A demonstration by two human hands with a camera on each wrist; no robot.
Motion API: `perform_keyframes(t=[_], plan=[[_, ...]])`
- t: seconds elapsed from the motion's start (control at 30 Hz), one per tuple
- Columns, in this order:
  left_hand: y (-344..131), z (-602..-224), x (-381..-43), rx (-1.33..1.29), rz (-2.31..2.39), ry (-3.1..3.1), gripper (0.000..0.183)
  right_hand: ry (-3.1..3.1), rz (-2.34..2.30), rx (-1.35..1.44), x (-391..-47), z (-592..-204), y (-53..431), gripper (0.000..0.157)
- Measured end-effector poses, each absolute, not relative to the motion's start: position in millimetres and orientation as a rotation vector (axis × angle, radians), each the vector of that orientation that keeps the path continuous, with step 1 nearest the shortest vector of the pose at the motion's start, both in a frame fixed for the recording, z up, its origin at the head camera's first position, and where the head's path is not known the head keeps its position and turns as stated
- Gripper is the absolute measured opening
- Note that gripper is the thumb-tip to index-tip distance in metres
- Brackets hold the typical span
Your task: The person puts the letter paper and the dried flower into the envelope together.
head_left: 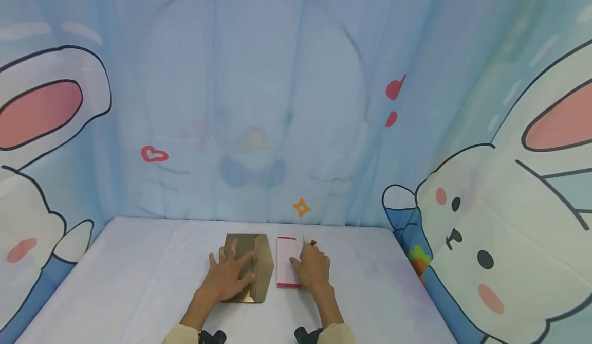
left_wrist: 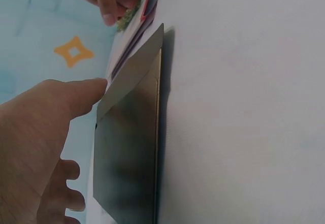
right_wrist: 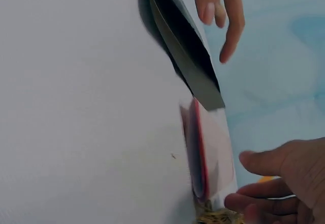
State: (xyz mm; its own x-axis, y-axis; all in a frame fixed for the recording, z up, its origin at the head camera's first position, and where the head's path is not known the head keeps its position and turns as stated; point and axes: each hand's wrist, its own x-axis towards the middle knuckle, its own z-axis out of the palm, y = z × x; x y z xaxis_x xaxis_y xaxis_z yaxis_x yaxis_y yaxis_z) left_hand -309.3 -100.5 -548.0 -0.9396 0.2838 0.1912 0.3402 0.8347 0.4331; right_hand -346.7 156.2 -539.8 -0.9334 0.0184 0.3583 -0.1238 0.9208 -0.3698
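A gold, shiny envelope lies on the white table with its pointed flap to the right. My left hand rests on it, fingers spread. Just right of the envelope is a folded pale pink card with red edges; in the right wrist view it stands slightly ajar at its fold. A small bunch of dried flowers lies along the card's right side, mostly covered in the head view by my right hand. The right fingers bend over the bunch, touching it, while the thumb sticks out apart toward the card.
The white table ends at the back and sides against a light blue curtain printed with cartoon rabbits. A dark wrist strap shows below the right hand. In the right wrist view, a tiny brown scrap lies on the table.
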Motion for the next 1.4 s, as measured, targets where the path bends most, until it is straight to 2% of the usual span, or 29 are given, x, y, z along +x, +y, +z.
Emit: perform_keyframes(t=[0.2,0.47,0.73,0.9,1.07,1.13,1.27,1.4], plan=[[-99,-552,-307,-0.49,-0.7,-2.902,0.057,-2.686,0.597,-0.01,-347,-548,144,0.032],[-99,-556,-306,-0.485,-0.842,-2.926,0.056,-2.64,0.727,-0.165,-351,-552,130,0.024],[-98,-556,-309,-0.473,-0.846,-2.921,0.057,-2.578,0.773,-0.224,-352,-556,122,0.025],[-100,-558,-307,-0.462,-0.861,-2.928,0.058,-2.538,0.886,-0.253,-354,-561,123,0.012],[-100,-559,-307,-0.456,-0.874,-2.928,0.058,-2.496,1.02,-0.257,-353,-558,127,0.033],[-100,-560,-307,-0.456,-0.874,-2.923,0.057,-2.476,1.071,-0.268,-352,-557,129,0.032],[-100,-560,-307,-0.453,-0.866,-2.923,0.058,-2.432,1.124,-0.286,-352,-557,131,0.018],[-100,-559,-306,-0.453,-0.86,-2.92,0.058,-2.373,1.183,-0.28,-353,-559,133,0.014]])
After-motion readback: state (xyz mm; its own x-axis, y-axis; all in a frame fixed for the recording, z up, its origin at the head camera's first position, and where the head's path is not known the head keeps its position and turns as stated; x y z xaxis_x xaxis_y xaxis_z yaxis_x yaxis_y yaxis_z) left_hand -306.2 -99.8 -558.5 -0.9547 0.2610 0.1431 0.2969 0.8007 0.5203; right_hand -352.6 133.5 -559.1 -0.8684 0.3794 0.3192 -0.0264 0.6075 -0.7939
